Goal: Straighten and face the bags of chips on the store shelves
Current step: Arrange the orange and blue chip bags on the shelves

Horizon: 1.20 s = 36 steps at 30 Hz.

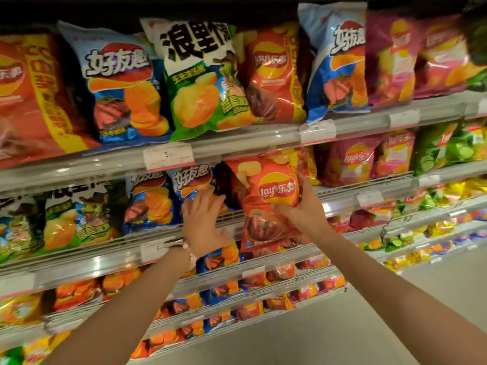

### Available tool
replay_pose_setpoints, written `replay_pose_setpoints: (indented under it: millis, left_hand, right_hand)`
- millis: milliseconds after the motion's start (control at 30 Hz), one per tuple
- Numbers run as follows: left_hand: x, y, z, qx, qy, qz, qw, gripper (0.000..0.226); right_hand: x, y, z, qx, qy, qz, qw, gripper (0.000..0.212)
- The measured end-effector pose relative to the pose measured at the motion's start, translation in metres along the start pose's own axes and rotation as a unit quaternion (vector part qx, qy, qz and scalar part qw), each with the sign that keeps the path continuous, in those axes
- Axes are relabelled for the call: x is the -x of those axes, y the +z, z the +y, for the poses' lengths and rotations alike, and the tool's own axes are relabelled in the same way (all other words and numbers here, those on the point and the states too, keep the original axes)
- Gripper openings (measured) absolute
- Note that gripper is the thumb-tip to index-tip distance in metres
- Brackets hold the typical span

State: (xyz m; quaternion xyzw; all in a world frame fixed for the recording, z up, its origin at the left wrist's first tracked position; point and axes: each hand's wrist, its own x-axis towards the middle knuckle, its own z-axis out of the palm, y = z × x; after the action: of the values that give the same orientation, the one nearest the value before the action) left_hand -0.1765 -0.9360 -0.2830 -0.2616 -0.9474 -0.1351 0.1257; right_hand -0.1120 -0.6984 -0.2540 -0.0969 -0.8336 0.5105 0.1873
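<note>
- At centre frame, second shelf down, the right hand (303, 209) grips a red Lay's bag (271, 204), fingers wrapped round its right edge and thumb pressed on the front.
- That bag stands label-forward and leans a little, its top tucked under the upper shelf rail (250, 143) and its bottom hanging over the front lip of its own shelf.
- Just left of it, the left hand (204, 222) is spread flat, fingers splayed, grasping nothing, laid against a blue bag (192, 185); whether the palm truly touches it I cannot tell.
- A beaded bracelet (188, 248) sits on the left wrist.
- Upper half of the frame: a row of large bags faces out, with a white-and-green bag (203, 80) at centre top, tilted, and an orange-red Lay's bag (274, 75) beside it.
- Right of centre, pink Lay's bags (353, 162) stand on the second shelf.
- Lower left, smaller orange packs (76, 293) fill the lower shelves, blurred.
</note>
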Motion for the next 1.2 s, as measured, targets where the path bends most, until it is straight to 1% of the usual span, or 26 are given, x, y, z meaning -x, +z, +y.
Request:
replay_pose_setpoints:
  millis: [67, 100, 133, 200, 300, 433, 533, 633, 733, 800, 900, 1000, 1133, 1200]
  left_hand:
    - [-0.018, 0.021, 0.006, -0.083, -0.005, -0.049, 0.995, 0.118]
    - [-0.025, 0.031, 0.008, -0.118, -0.023, -0.065, 0.991, 0.129]
    - [-0.031, 0.041, 0.009, -0.147, -0.046, -0.074, 0.985, 0.136]
    - [-0.038, 0.058, 0.01, -0.179, -0.092, -0.075, 0.977, 0.142]
    - [-0.043, 0.069, 0.007, -0.198, -0.142, -0.061, 0.968, 0.133]
    - [-0.041, 0.064, 0.004, -0.207, -0.14, -0.065, 0.966, 0.101]
    - [-0.044, 0.063, 0.007, -0.251, -0.137, -0.093, 0.954, 0.085]
    - [-0.048, 0.056, 0.014, -0.235, -0.142, -0.09, 0.957, 0.088]
    - [-0.051, 0.055, 0.019, -0.262, -0.155, -0.101, 0.947, 0.085]
    - [-0.05, 0.059, 0.017, -0.3, -0.154, -0.114, 0.934, 0.079]
    - [-0.047, 0.062, 0.015, -0.297, -0.154, -0.104, 0.936, 0.081]
    - [-0.046, 0.062, 0.016, -0.297, -0.162, -0.095, 0.936, 0.076]
    - [-0.046, 0.059, 0.018, -0.282, -0.163, -0.11, 0.939, 0.079]
    - [-0.046, 0.058, 0.019, -0.29, -0.162, -0.106, 0.937, 0.079]
  right_hand:
    - [-0.015, -0.022, 0.009, -0.002, 0.0, 0.011, 1.0, 0.095]
    - [-0.022, -0.031, 0.014, 0.006, 0.001, 0.017, 1.0, 0.092]
    - [-0.029, -0.04, 0.018, 0.018, 0.0, 0.024, 1.0, 0.089]
    - [-0.041, -0.055, 0.027, 0.03, -0.001, 0.032, 0.999, 0.084]
    - [-0.059, -0.071, 0.037, 0.018, -0.011, 0.041, 0.999, 0.081]
    - [-0.081, -0.078, 0.044, -0.006, -0.034, 0.048, 0.998, 0.082]
    - [-0.096, -0.08, 0.048, -0.025, -0.043, 0.052, 0.997, 0.081]
    - [-0.109, -0.08, 0.05, -0.046, -0.054, 0.069, 0.995, 0.075]
    - [-0.119, -0.079, 0.056, -0.037, -0.071, 0.051, 0.995, 0.07]
    - [-0.125, -0.077, 0.061, 0.002, -0.074, 0.033, 0.997, 0.073]
    - [-0.132, -0.074, 0.07, 0.051, -0.067, 0.022, 0.996, 0.08]
    - [-0.135, -0.072, 0.076, 0.041, -0.068, 0.024, 0.997, 0.078]
    - [-0.135, -0.072, 0.078, -0.006, -0.072, 0.016, 0.997, 0.067]
    - [-0.137, -0.071, 0.08, 0.012, -0.057, 0.012, 0.998, 0.069]
